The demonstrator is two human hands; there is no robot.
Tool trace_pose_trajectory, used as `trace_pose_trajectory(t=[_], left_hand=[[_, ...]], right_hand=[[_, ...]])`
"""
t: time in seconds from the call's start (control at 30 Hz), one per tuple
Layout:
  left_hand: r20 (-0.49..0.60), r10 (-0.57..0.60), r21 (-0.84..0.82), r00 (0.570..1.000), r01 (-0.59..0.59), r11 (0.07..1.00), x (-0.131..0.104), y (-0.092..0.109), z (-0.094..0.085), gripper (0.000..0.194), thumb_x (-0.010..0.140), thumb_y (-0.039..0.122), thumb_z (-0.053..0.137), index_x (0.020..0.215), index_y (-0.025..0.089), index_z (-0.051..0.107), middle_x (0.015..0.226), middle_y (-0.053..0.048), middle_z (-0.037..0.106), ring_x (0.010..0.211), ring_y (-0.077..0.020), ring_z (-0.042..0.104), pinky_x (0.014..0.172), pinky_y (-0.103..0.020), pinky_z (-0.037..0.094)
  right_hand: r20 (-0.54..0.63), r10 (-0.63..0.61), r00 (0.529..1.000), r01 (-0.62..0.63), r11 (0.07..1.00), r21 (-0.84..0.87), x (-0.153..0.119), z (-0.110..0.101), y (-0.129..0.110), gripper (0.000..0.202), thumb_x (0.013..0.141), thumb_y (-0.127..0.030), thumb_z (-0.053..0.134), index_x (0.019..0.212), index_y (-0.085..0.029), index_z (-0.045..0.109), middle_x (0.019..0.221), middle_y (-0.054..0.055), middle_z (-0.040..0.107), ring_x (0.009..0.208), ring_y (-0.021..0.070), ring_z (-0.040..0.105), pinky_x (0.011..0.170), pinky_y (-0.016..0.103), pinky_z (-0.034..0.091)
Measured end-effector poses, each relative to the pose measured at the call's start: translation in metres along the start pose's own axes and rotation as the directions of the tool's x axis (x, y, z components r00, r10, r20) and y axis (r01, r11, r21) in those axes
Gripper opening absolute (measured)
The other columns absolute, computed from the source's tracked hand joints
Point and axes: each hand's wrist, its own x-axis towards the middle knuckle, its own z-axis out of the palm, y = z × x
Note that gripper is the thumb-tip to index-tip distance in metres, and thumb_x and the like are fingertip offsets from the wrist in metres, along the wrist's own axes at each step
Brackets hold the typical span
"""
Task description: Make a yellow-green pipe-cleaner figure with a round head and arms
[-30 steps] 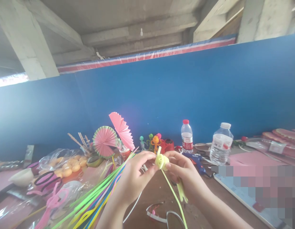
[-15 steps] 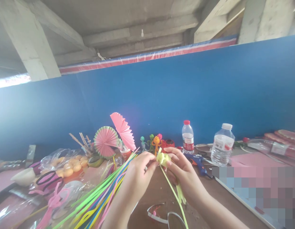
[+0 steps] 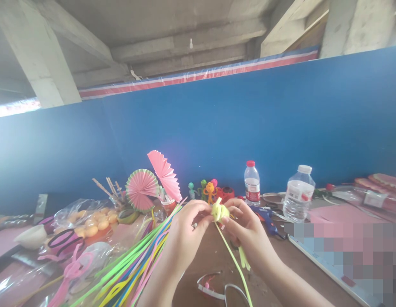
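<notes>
Between both hands, above the brown table, is a small pale yellow coiled piece [image 3: 220, 212]. My left hand [image 3: 192, 221] pinches its left side with thumb and forefinger. My right hand [image 3: 245, 226] grips it from the right, thumb in front and fingers curled behind. From the coil a long pale green strip [image 3: 232, 258] hangs down toward the near table edge. A shorter yellow-green bit [image 3: 244, 258] dangles below my right hand. Under my left forearm lies a bundle of coloured fuzzy stems [image 3: 130, 264].
Pink paper fans [image 3: 142, 189], a bag of orange balls [image 3: 98, 221] and small coloured figures [image 3: 210, 192] stand at the back. Two bottles [image 3: 252, 185] and a blue glue gun [image 3: 268, 221] are right of centre. White-banded loops [image 3: 213, 292] lie in front.
The yellow coil has turned slightly between my fingers, and its top end now leans more to the right. Both hands have stayed nearly in place.
</notes>
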Motion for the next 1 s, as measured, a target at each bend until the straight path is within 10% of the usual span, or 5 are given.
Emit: trace_pose_trajectory(t=[1.0], left_hand=[[0.182,-0.143,-0.137,0.973,0.169,0.976,0.001,-0.007,-0.012,0.020,0.077,0.025,0.059,0.095,0.020,0.065,0.086,-0.005,0.066,0.078,-0.0189,0.059,0.071,-0.030,0.045]], right_hand=[[0.079,-0.108,0.991,0.128,0.932,-0.340,-0.008,0.002,-0.007,0.035,0.074,-0.011,0.057,0.100,-0.027,0.040,0.090,0.000,0.065,0.072,0.0147,0.060,0.061,0.024,0.044]])
